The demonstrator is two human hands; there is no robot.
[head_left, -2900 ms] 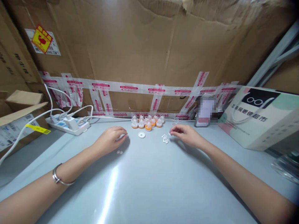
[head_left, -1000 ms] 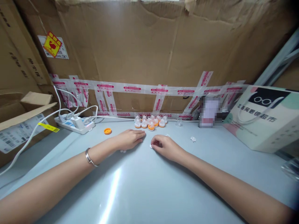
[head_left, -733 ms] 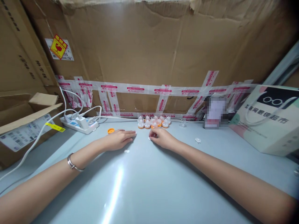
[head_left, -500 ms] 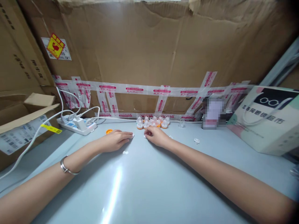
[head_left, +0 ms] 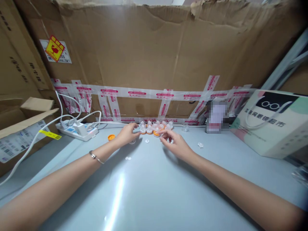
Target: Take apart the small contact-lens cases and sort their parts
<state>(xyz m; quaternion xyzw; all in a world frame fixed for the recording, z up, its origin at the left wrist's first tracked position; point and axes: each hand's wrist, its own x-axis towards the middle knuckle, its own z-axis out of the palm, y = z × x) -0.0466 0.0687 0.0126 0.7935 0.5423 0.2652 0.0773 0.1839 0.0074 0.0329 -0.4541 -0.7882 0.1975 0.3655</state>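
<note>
Small clear plastic cups with orange bases [head_left: 149, 129] stand in a tight cluster near the back of the table. My left hand [head_left: 126, 133] is at the cluster's left end, thumb and forefinger apart beside the front left cup [head_left: 142, 129]. Under that hand lies a white ring-like piece [head_left: 132, 141], partly hidden. My right hand [head_left: 174, 141] has its fingers loosely curled and apart, the forefinger tip at an orange piece [head_left: 156, 132] at the cluster's front. Contact there is hard to make out. Between my hands lies a small white piece [head_left: 147, 141].
An orange cap [head_left: 111, 137] lies left of my left hand, two white discs [head_left: 128, 158] nearer me. A clear cup [head_left: 185, 128] and white bits [head_left: 200, 145] are to the right. Around stand a power strip [head_left: 78, 131], a paper bag [head_left: 262, 128] and a large carton [head_left: 134, 48].
My left hand has left the white piece and moved up to the cups. My right hand has let go of the small white piece and shifted right, fingers opened. The view has shifted slightly.
</note>
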